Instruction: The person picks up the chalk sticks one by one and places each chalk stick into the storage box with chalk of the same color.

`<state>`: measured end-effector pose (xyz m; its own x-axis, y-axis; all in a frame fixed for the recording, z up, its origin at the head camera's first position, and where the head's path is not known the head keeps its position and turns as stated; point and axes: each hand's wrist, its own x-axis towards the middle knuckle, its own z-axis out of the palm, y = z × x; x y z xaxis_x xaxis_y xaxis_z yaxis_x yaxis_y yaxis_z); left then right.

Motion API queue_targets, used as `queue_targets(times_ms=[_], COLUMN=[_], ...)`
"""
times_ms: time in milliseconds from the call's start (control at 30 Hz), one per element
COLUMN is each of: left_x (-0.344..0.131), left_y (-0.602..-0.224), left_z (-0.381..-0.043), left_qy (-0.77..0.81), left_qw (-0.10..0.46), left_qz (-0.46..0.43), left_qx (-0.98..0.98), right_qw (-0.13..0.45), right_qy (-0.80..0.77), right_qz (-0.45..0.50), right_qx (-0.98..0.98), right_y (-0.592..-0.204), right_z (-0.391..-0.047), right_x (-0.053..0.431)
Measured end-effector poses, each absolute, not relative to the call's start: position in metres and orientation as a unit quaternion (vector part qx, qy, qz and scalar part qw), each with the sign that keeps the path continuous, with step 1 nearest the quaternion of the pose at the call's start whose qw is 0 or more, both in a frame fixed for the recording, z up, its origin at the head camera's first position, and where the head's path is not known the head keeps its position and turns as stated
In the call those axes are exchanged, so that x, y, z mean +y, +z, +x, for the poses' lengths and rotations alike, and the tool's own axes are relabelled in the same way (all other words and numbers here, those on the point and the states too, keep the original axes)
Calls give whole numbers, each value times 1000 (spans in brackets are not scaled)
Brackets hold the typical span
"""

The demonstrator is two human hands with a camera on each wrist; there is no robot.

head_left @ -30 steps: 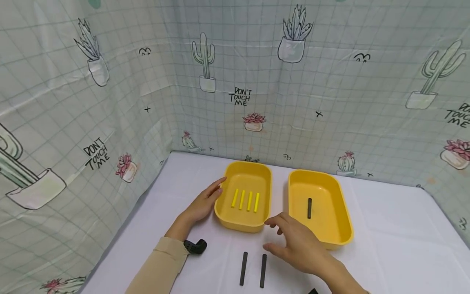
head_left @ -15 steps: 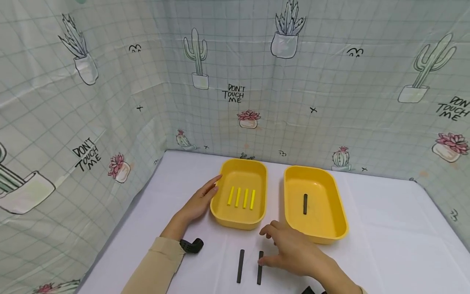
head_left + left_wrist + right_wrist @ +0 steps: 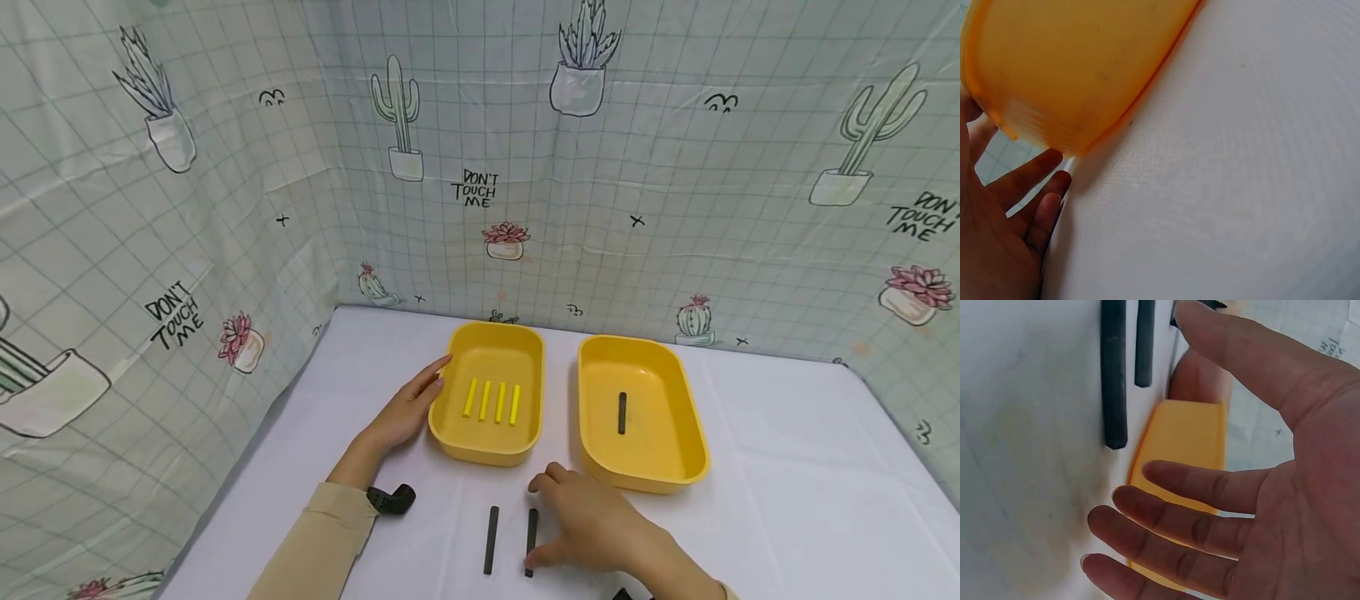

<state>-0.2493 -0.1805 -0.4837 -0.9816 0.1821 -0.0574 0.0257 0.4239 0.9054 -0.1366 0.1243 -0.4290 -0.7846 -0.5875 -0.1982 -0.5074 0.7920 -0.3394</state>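
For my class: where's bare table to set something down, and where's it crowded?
Widest: tablecloth right of the right tray, up to the patterned backdrop. Smaller: between the left hand and the backdrop's left side. Crowded: around the right hand and two black sticks.

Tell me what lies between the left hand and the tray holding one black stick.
In the head view: the other tray, holding four yellow sticks, then bare white tabletop.
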Motion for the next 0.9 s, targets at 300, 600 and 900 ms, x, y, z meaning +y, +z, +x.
queue_targets(times_ms=[300, 600, 900], left_x=[-178, -178, -182], left_y=[-480, -481, -484], left_z=[-246, -246, -248], left_qy=[536, 539, 530], left_qw=[74, 73, 70], left_qz=[60, 69, 76], left_qx=[839, 836, 841], right_qw=[145, 143, 128], right_qy=[-110, -104, -93], right_qz=[-302, -300, -302], right_qx=[936, 937, 940], right_y=[-434, -435, -434], right_z=[-133, -130, -130], right_x=[120, 120, 118])
